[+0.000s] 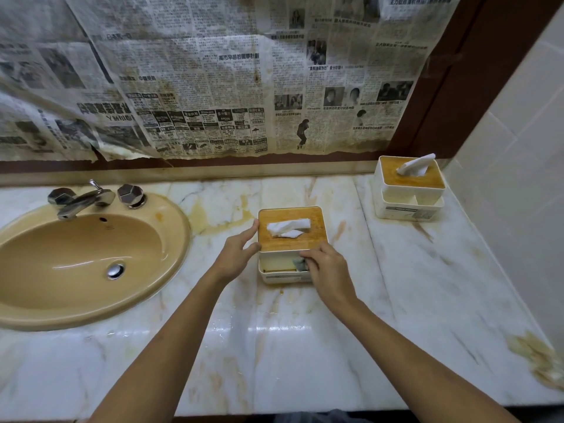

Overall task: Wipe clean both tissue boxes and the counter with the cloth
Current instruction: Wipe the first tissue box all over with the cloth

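A white tissue box with a wooden lid (314, 239) stands mid-counter, a tissue poking from its slot. My left hand (236, 254) holds its left edge, thumb on the lid and fingers curled round the side. My right hand (325, 271) reaches into the box's front compartment and pinches a small grey cloth (300, 264) there. A second tissue box (409, 190) of the same kind stands at the back right corner. The marble counter (274, 346) carries yellow-brown stains around the boxes.
A tan sink (36, 312) with a chrome tap (81, 201) fills the left. Stained newspaper (213, 87) covers the wall behind. A tiled wall (518, 178) closes the right side. A brown dirty patch (537, 358) lies near the counter's front right edge.
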Demonstrator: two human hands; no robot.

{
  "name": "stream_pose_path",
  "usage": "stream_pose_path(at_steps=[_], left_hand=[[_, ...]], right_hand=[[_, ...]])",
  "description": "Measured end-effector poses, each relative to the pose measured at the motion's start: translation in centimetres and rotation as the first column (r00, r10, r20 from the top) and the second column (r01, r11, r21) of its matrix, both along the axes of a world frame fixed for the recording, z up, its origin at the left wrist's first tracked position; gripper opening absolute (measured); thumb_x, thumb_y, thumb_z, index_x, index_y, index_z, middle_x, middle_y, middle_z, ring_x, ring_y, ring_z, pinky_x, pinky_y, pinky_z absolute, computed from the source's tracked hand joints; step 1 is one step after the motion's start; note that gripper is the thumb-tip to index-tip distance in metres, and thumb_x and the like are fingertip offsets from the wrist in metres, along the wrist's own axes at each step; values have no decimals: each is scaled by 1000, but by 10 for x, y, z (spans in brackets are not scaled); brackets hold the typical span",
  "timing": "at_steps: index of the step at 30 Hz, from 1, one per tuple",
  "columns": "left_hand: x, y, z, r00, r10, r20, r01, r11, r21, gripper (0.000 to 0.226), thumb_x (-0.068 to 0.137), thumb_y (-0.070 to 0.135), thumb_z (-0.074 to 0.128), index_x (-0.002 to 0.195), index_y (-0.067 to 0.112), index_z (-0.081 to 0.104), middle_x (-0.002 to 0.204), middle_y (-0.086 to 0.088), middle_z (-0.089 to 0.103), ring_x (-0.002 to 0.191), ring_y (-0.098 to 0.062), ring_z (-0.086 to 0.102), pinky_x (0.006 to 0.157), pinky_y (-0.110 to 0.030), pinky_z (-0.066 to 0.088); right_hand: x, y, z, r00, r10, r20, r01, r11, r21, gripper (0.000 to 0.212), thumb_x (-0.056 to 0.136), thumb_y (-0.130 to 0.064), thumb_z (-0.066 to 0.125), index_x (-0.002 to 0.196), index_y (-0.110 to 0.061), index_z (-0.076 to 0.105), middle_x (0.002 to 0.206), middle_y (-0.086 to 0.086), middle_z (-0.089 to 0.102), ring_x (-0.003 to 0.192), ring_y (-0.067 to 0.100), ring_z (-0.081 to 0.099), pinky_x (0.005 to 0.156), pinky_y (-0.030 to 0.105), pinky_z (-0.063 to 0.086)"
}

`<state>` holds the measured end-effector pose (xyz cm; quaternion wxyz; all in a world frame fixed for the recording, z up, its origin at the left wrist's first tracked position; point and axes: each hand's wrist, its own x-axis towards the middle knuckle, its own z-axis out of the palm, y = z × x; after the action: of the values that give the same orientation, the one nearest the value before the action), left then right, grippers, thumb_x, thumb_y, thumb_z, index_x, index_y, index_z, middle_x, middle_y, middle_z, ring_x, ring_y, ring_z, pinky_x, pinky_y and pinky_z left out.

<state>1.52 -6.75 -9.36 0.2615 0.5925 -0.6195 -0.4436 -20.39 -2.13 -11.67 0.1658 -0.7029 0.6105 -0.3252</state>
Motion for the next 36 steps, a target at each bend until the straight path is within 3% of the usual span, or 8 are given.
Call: stream_pose_path(at_steps=[3,6,11,14,21,25,31,36], left_hand=[[1,0,-2,1000,-3,-9,3,1000,6,57,101,18,52,153,29,31,154,7,38,134,2,32,103,-15,26],[1,1,-2,1000,2,-23,-2,1000,15,56,101,19,51,153,30,31,154,8,37,132,3,31,103,-16,26],[1,1,-2,999,2,-32,-2,1000,15,56,102,18,51,153,29,31,154,8,37,134,2,30,104,-16,26],[2,1,-3,999,11,-38,-10,1000,23,56,101,20,51,153,30,31,155,8,36,141,-4,31,106,-19,27],[-4,-3,-2,991,120,-55,-118,993,26,55,97,13,52,149,27,42,155,6,40,144,-13,33,113,-30,29],[-14,-12,5,979,185,-90,-185,983,6,48,98,24,57,145,21,46,148,4,47,136,-13,41,105,-26,31],[-18,-18,4,996,74,47,-76,996,49,106,66,54,82,154,23,30,155,1,33,145,-20,22,118,-46,25],[-15,-24,1,982,47,183,-51,999,16,114,63,51,87,155,24,25,153,-4,34,143,-27,22,115,-54,26]], right_hand=[[-13,5,6,991,-42,125,51,996,-68,21,90,0,65,105,-10,76,95,-1,62,84,9,61,81,18,51],[-16,7,6,996,-4,93,14,994,-112,20,90,-1,66,106,-10,75,97,-1,62,86,8,61,82,17,51],[-14,-1,-8,988,87,-130,-87,996,4,20,91,-5,66,108,-11,75,99,4,64,82,23,66,75,39,59],[-16,-7,1,986,115,-120,-110,993,49,19,94,-11,61,107,-16,74,100,0,66,88,21,65,78,38,56],[-38,-5,44,918,16,397,-31,999,31,17,99,-9,51,104,-22,61,102,-3,61,93,11,60,76,23,51],[-46,-17,65,846,-82,527,49,996,76,11,103,-16,49,107,-22,58,96,-7,63,86,1,60,67,18,49],[-39,-45,56,814,-289,504,167,947,273,16,103,-20,48,105,-22,63,97,-9,63,89,10,59,69,27,48],[-36,-44,33,879,-240,412,89,932,352,25,91,-22,67,115,-24,61,112,-4,62,103,13,58,84,29,54]])
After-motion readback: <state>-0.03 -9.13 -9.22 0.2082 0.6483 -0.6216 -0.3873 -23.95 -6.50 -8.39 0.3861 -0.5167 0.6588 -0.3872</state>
